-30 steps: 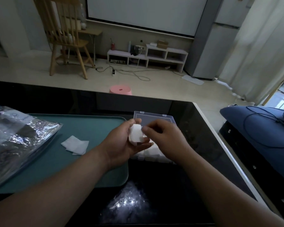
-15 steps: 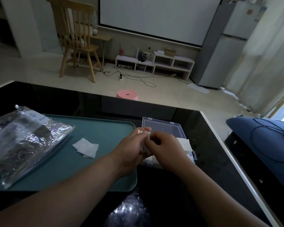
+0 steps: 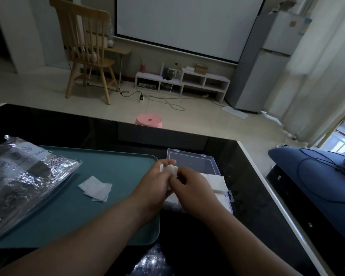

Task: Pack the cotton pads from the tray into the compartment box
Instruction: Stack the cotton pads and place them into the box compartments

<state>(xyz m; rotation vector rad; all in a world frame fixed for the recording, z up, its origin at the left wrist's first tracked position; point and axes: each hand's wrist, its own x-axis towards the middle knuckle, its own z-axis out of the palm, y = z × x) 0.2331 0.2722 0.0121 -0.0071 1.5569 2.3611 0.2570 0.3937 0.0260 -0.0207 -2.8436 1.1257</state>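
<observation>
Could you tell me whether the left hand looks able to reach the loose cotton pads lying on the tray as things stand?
Probably yes: nothing lies between the left hand and the loose cotton pads, but it holds pads now.

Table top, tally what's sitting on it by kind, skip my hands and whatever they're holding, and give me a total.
Green tray: 1
Clear compartment box: 1
Silver foil bag: 1
Small pile of loose cotton pads on the tray: 1 (overlapping, number of pads unclear)
Total: 4
</observation>
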